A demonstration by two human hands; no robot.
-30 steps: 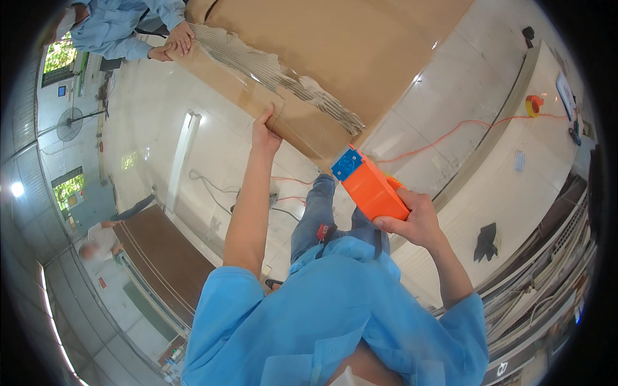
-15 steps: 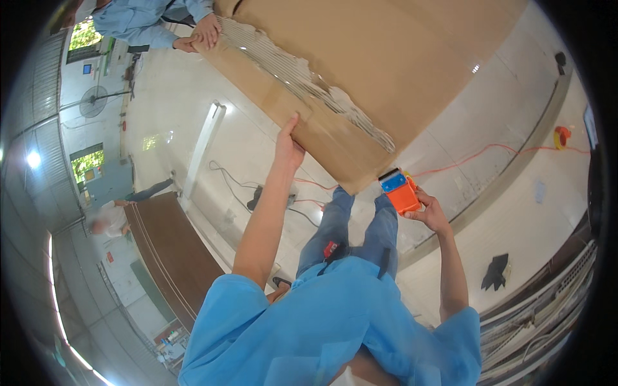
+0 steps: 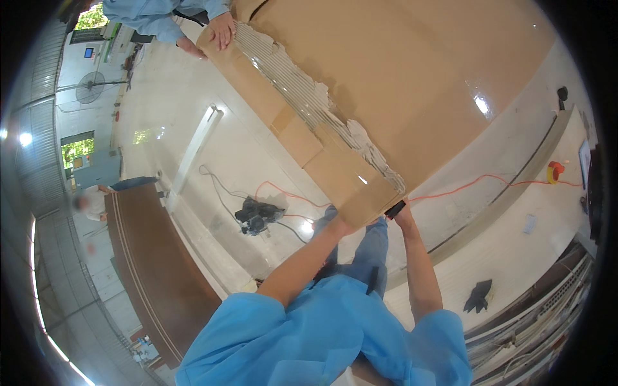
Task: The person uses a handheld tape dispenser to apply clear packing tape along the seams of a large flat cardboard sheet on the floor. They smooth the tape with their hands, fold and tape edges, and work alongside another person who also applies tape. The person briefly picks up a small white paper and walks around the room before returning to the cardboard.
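A large brown cardboard sheet (image 3: 412,83) reaches down to my waist, with a torn, ribbed strip (image 3: 296,96) along its folded left side. At its near end, my left hand (image 3: 344,225) touches the edge, its fingers hidden by the board. Just right of that end, my right hand (image 3: 403,216) is closed on a tape dispenser (image 3: 394,209). Only the dispenser's black part shows now; the orange body is hidden. At the far left end, a co-worker's hand (image 3: 223,29) lies flat on the folded board, and their other hand (image 3: 190,47) is at its edge.
Black bundled things (image 3: 257,215) and cables lie on the floor at left. A brown panel (image 3: 154,251) stands farther left, near another person. An orange cord (image 3: 463,183) crosses at right. On the pale surface there are an orange tape roll (image 3: 555,172) and a black glove (image 3: 478,296).
My left hand has moved from the board's left edge to its near end. My right hand has brought the tape dispenser up against that end. One of the co-worker's hands has loosened from the edge.
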